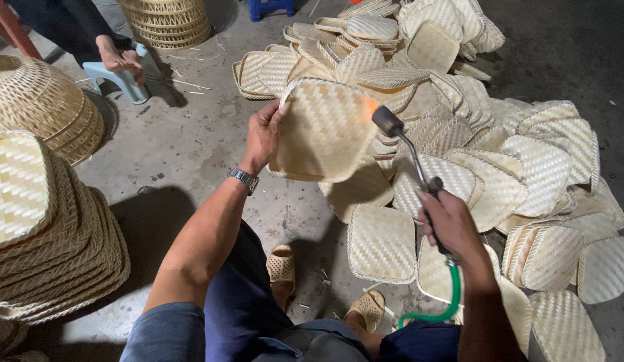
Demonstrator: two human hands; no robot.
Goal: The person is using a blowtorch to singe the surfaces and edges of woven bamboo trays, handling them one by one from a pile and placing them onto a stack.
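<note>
My left hand [263, 134] clamps the left edge of a pale woven bamboo tray [325, 131]; my right hand [452, 224] grips a metal gas torch [412, 151], its flame at the tray's right edge, bare concrete floor [184, 134] beyond.

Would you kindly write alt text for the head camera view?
The left hand holds up a woven bamboo tray while the right hand aims a gas torch at its edge, above a pile of similar trays on concrete floor.

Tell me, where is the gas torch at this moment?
In the head view, right of centre: the right hand holds the gas torch, its nozzle at the edge of the woven tray held by the left hand.
</note>
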